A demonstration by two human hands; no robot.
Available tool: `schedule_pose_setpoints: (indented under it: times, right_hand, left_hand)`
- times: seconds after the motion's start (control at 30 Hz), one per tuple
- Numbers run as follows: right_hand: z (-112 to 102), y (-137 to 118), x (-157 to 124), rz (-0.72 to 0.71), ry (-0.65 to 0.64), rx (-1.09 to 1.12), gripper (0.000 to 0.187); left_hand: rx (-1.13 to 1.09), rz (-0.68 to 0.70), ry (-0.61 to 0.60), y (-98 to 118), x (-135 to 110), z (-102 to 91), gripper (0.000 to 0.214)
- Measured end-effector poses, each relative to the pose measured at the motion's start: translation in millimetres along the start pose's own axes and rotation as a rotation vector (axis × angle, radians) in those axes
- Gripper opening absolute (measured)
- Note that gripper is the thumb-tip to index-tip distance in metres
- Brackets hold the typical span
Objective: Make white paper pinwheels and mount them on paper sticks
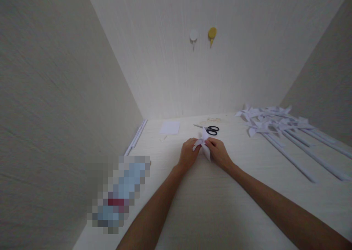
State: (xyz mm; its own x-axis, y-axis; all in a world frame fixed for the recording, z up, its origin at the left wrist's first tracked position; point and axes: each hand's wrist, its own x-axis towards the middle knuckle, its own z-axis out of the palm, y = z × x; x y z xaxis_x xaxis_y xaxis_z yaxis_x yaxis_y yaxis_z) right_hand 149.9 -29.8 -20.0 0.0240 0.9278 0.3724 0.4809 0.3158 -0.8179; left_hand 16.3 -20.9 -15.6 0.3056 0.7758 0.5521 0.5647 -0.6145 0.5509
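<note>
While both hands pinch with fingers drawn in, left hand (189, 153) at 8 o'clock and right hand (220, 152) at 4, one paper pinwheel (204, 143) is held between them. Long axis: 12 to between 5 and 6 o'clock, one tip pointing to 12. Outward: one pair of scissors (212, 133), 1 o'clock; one white sheet (169, 127), 10; two paper rolls (136, 136), 9; several overlapping finished pinwheels (262, 126), between 2 and 3, exact count unclear.

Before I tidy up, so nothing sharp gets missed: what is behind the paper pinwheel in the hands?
On the tabletop behind the paper pinwheel, scissors show blade and black handles; anything directly behind the paper is hidden.
</note>
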Motion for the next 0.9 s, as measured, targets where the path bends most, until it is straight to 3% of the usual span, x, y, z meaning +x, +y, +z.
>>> schedule_pose_setpoints:
  times: [0.67,0.9]
  right_hand:
    - [2.5,2.0,0.4,-0.02,-0.035,0.022,0.028]
    - [0.8,-0.9,-1.9,0.017,0.088,0.008,0.031]
  left_hand:
    - [0.014,0.004,-0.007,-3.0,0.2,0.6,0.01]
    - [0.051,0.046,0.021,-0.3,0.1,-0.3,0.011]
